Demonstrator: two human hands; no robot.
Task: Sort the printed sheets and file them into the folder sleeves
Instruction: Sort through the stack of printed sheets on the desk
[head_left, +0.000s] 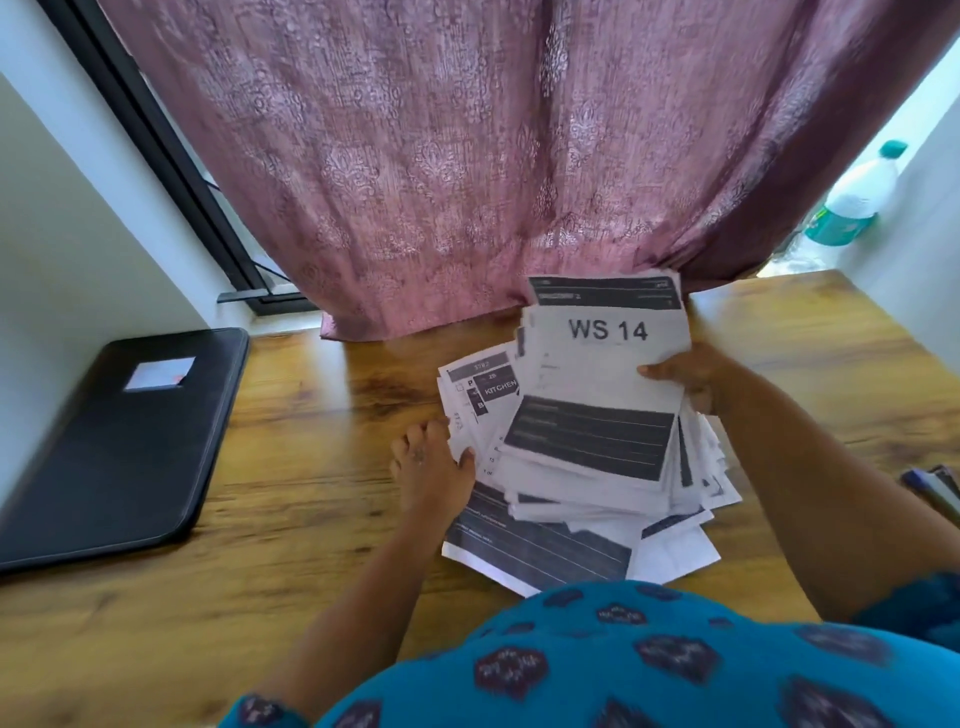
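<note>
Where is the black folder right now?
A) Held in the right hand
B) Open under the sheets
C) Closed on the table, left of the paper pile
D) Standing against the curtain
C: the black folder lies flat and closed on the wooden table, apart from the paper pile, which both hands are handling.

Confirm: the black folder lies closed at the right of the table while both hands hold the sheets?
Not quite. In the head view the black folder lies closed at the left of the table. The left hand and right hand do hold the sheets.
</note>
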